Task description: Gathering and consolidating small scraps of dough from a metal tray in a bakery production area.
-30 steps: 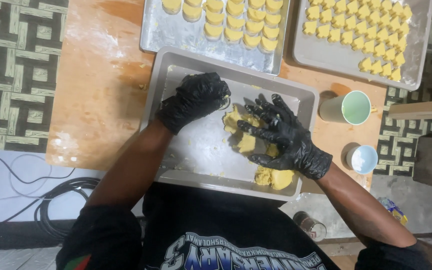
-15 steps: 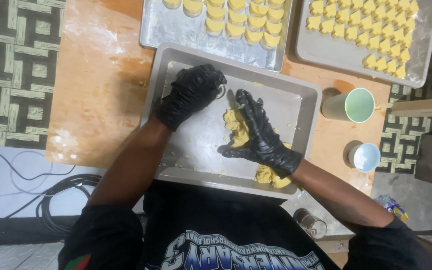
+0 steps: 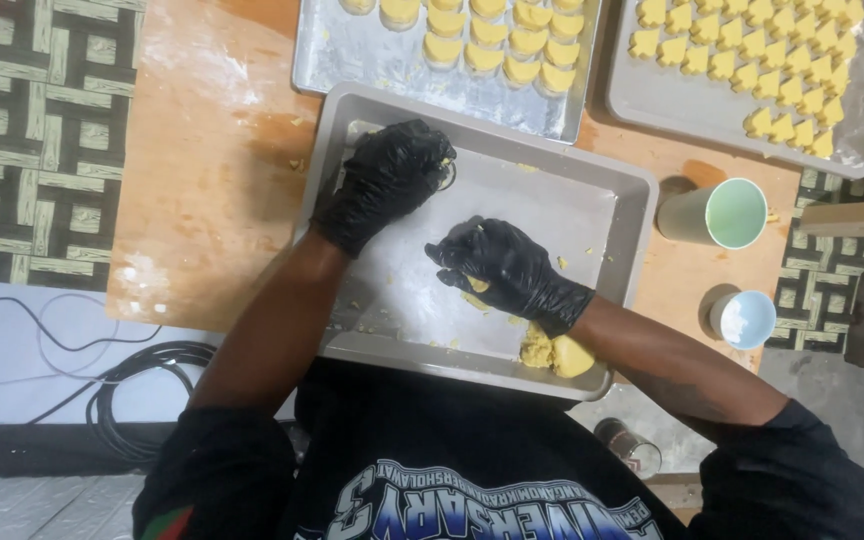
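Right, the yellow dough scrap (image 3: pixel 479 287) is sitting under my right hand (image 3: pixel 508 270), near the middle of the floured grey tray (image 3: pixel 642 215), and my gloved fingers (image 3: pixel 457 252) are curling down together over it, pinching it from above. Only a sliver of yellow is showing beneath the palm, so I cannot tell how firmly it is clamped. The bigger dough lump (image 3: pixel 556 352) is lying in the near right corner of the tray, just behind my right wrist, so the right hand is clearly the nearer one. My left hand (image 3: pixel 389 180) is pressing down at the far left of the tray, fingers bunched, well apart from both pieces. Beyond the tray, on the table (image 3: pixel 202 180), two baking sheets are carrying rows of cut yellow shapes: rounded ones (image 3: pixel 497 45), small pointed ones (image 3: pixel 752 60). A green cup (image 3: pixel 722 213) is standing off to the right.
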